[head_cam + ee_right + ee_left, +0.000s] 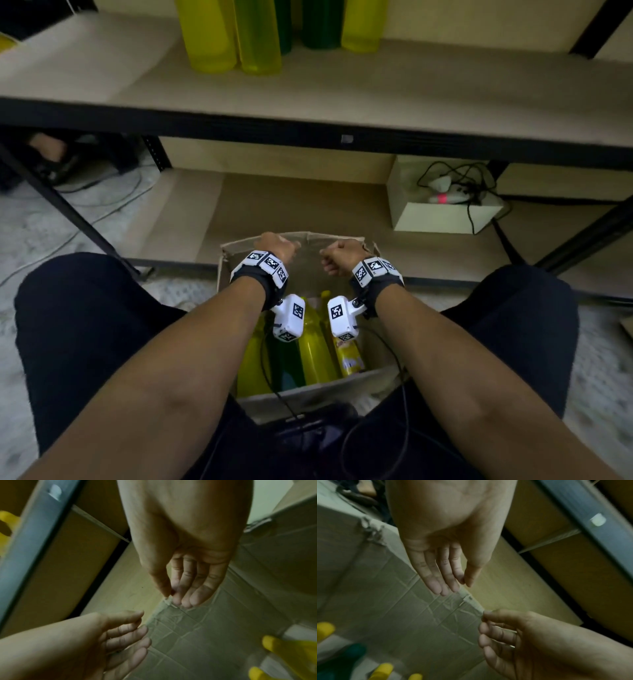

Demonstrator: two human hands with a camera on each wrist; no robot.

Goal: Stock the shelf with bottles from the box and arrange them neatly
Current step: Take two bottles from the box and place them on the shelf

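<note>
Both hands sit at the far wall of the box [373, 380]. The left hand [276, 247] and the right hand [340, 256] each pinch the top edge of that cardboard wall, thumb outside and fingers inside (the wrist views show this most clearly).

The bottles [317, 349] lie in the box behind and below the hands, towards the person. Their long axes run roughly from the person towards the shelf [342, 102], caps at the far end. Neither hand is clearly nearer to them.

Wrist cameras and forearms cover part of the bottles, so their count is uncertain. Bottles already stocked on the shelf [260, 34] are cut off at the top.
</note>
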